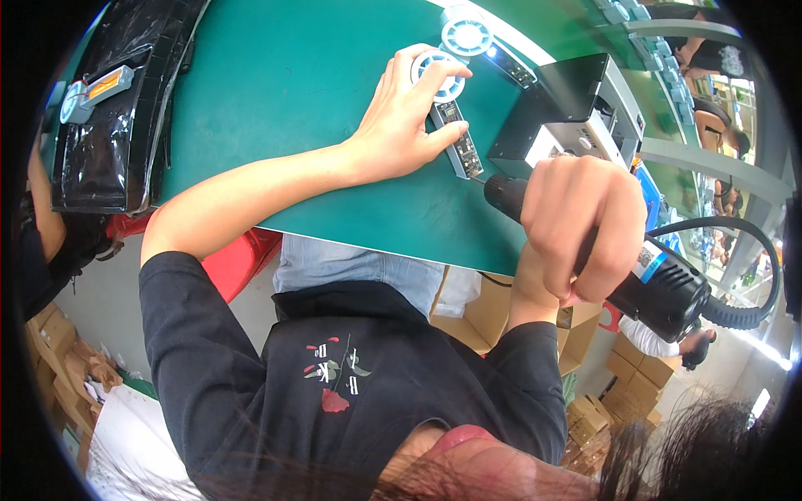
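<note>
On the green table mat, my left hand (405, 121) is closed on a small light-blue handheld fan (463, 152), with fingers over its round head and the thumb at its handle. The handle's open side bares a dark circuit board. My right hand (585, 221) wraps round a black electric screwdriver (668, 288). The thin bit points left at the lower end of the handle; whether it touches a screw is too small to tell. Just beyond stands a second light-blue fan (466, 37), whose handle has a small light glowing.
A black and silver box-shaped machine (564, 104) stands right of the fans. At the far left, a black plastic-covered bin (100, 163) carries a fan part with an orange insert (107, 83). The screwdriver's thick cable (743, 313) loops to the right. Cardboard boxes (622, 380) lie behind me.
</note>
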`<state>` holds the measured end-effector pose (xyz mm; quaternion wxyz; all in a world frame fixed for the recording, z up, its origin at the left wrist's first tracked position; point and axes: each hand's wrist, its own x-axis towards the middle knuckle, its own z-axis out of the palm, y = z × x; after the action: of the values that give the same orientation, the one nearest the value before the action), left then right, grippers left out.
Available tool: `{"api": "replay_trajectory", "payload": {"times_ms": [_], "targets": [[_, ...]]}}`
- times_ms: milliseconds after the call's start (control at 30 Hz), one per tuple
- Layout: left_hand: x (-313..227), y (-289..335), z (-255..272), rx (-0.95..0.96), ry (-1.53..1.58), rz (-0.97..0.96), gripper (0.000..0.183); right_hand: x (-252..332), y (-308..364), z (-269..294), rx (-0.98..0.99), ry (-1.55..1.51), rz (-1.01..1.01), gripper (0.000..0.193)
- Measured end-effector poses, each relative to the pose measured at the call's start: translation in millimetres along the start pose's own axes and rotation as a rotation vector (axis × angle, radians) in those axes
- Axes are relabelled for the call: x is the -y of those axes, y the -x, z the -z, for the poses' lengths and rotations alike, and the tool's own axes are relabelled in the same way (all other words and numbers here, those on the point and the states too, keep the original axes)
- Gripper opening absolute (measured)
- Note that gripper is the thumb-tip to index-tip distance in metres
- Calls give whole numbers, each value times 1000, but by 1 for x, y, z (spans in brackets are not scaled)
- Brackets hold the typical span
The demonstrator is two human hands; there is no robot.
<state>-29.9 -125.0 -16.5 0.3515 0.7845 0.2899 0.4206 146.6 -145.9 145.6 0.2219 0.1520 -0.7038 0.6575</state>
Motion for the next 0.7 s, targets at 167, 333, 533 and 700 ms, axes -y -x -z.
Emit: {"api": "replay_trajectory", "payload": {"times_ms": [167, 333, 533, 700], "targets": [[0, -1, 0, 1, 54, -5, 65, -3, -2, -9, -206, 47, -27, 10], [-13, -5, 1, -122, -282, -320, 61, 31, 22, -15, -471, 208, 54, 28], [-41, 1, 6, 327, -467, -543, 45, 102, 51, -39, -425, 186, 207, 38], [-55, -1, 18, 499, -353, -78, 37, 107, 72, -55, -546, 356, 233, 46]]}}
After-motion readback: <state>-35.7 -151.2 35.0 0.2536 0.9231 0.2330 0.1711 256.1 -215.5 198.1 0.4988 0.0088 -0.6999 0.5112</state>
